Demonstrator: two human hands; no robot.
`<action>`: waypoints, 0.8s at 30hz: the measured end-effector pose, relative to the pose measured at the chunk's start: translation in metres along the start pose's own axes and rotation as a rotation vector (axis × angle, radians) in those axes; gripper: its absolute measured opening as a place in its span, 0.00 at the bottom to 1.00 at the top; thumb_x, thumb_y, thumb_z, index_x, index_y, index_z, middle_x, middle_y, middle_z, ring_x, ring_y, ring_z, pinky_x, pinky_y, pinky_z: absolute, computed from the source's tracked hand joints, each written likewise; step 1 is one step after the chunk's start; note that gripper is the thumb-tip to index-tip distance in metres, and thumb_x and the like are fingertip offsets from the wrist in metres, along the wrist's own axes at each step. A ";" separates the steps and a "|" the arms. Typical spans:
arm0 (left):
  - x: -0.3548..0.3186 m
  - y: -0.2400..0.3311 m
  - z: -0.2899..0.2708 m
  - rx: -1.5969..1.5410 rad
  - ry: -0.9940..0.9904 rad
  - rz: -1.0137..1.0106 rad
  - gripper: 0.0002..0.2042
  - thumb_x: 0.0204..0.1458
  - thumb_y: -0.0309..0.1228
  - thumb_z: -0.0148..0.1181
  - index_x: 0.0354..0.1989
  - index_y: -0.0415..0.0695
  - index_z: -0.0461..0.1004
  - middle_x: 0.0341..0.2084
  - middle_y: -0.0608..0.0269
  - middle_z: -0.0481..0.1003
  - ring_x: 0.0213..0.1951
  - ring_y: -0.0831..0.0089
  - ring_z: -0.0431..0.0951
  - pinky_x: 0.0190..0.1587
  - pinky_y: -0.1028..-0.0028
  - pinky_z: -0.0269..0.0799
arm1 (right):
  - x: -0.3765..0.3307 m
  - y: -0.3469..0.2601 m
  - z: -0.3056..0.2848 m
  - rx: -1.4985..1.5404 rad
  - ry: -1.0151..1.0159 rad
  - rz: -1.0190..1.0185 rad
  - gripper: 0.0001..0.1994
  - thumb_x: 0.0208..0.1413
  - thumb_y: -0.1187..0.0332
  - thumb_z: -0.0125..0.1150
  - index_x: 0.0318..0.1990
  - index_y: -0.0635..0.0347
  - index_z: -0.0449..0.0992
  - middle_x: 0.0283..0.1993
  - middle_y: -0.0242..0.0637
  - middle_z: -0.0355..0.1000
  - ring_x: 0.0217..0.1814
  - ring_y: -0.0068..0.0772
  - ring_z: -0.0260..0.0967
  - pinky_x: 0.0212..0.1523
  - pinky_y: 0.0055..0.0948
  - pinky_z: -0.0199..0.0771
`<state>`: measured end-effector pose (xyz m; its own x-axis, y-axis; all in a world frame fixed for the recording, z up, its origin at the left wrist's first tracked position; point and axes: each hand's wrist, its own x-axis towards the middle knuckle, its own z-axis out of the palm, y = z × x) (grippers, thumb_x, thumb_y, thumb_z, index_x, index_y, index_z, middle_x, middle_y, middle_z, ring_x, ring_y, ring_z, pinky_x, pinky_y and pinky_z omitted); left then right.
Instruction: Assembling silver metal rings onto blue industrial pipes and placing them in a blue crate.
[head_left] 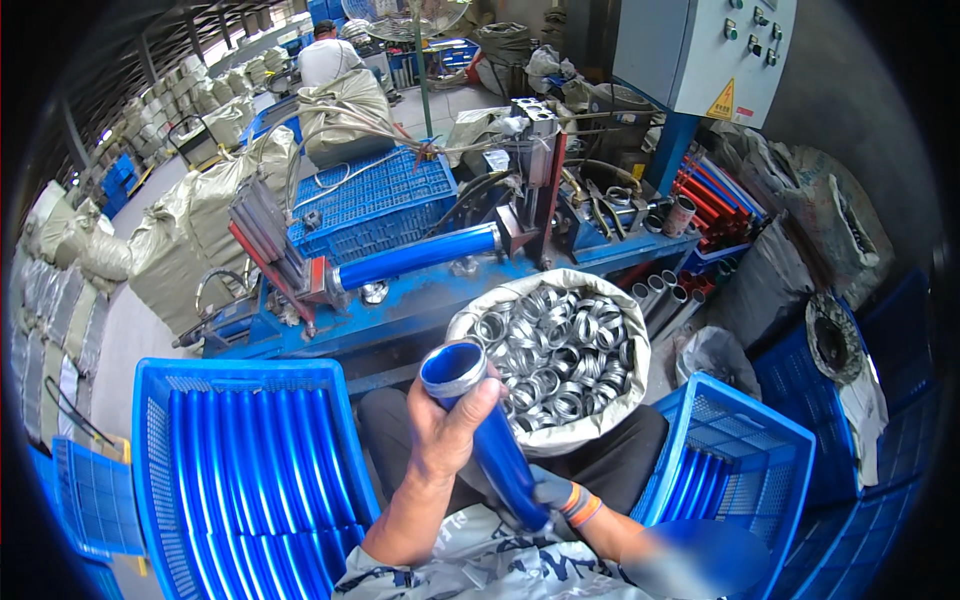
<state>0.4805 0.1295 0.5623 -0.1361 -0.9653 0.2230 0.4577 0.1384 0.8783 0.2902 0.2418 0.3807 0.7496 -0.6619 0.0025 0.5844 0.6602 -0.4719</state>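
Note:
A shiny blue metal tube [503,462] stands tilted in front of me, its open upper end toward the machine. A silvery ring [455,384] sits around that upper end. My left hand [447,425], bare, is wrapped round the tube just below the ring, thumb along the near side. My right hand [560,497], in a grey glove with an orange-striped cuff, grips the tube's lower end; some of its fingers are hidden. Just beyond the tube, a white sack [615,425] holds many loose silvery metal rings [560,345].
Blue crates with blue tubes stand at left [150,450] and right [795,460]. Ahead, a blue machine bench [400,325] carries another blue tube [415,257] lengthwise between its end fixtures. A control cabinet [700,60] rises at back right. A person [330,62] sits farther off.

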 end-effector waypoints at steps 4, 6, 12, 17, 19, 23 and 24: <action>-0.018 0.053 0.055 0.501 -0.252 0.487 0.33 0.47 0.33 0.89 0.59 0.36 0.77 0.42 0.55 0.85 0.45 0.64 0.88 0.50 0.64 0.86 | 0.030 -0.006 -0.052 -1.023 0.358 -0.343 0.37 0.71 0.52 0.68 0.81 0.60 0.65 0.74 0.48 0.72 0.72 0.35 0.70 0.73 0.43 0.71; -0.012 0.024 0.065 0.728 -0.627 0.930 0.29 0.52 0.35 0.81 0.60 0.40 0.78 0.46 0.55 0.85 0.47 0.57 0.88 0.55 0.55 0.86 | 0.030 -0.022 -0.017 -0.640 0.244 -0.268 0.38 0.71 0.51 0.68 0.80 0.60 0.65 0.74 0.48 0.72 0.73 0.36 0.70 0.74 0.43 0.71; -0.041 -0.028 0.034 0.549 -0.730 0.592 0.38 0.57 0.52 0.78 0.67 0.36 0.74 0.59 0.50 0.79 0.64 0.53 0.79 0.75 0.51 0.68 | -0.004 -0.107 0.024 -0.360 0.255 -0.176 0.43 0.56 0.51 0.82 0.75 0.61 0.71 0.63 0.42 0.80 0.63 0.33 0.78 0.65 0.40 0.79; -0.019 -0.022 0.009 0.309 -0.116 0.179 0.43 0.67 0.50 0.72 0.78 0.29 0.62 0.67 0.50 0.77 0.68 0.65 0.76 0.72 0.63 0.69 | -0.001 -0.067 0.066 -0.651 0.441 -0.308 0.38 0.52 0.70 0.84 0.72 0.64 0.74 0.59 0.32 0.81 0.60 0.22 0.76 0.64 0.30 0.75; -0.027 -0.030 0.008 0.346 -0.096 0.170 0.42 0.68 0.49 0.71 0.77 0.29 0.63 0.66 0.51 0.77 0.67 0.65 0.76 0.72 0.64 0.68 | 0.004 -0.056 0.063 -0.704 0.498 -0.314 0.36 0.50 0.70 0.85 0.68 0.64 0.76 0.53 0.29 0.79 0.54 0.20 0.75 0.58 0.28 0.76; -0.028 -0.033 0.008 0.283 -0.045 0.160 0.38 0.69 0.46 0.70 0.75 0.28 0.66 0.65 0.53 0.78 0.65 0.67 0.77 0.72 0.66 0.69 | 0.004 -0.060 0.060 -0.760 0.529 -0.290 0.35 0.51 0.69 0.85 0.67 0.63 0.77 0.52 0.29 0.80 0.53 0.21 0.75 0.57 0.28 0.76; -0.027 -0.033 0.008 0.249 -0.016 0.160 0.37 0.70 0.46 0.70 0.75 0.28 0.67 0.64 0.53 0.79 0.66 0.67 0.77 0.71 0.67 0.69 | 0.001 -0.061 0.058 -0.782 0.504 -0.235 0.37 0.53 0.69 0.83 0.71 0.64 0.76 0.58 0.33 0.80 0.59 0.23 0.76 0.64 0.31 0.76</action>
<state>0.4621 0.1526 0.5302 -0.0939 -0.9234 0.3721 0.2451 0.3408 0.9076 0.2733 0.2211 0.4606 0.3116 -0.9424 -0.1217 0.1934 0.1883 -0.9629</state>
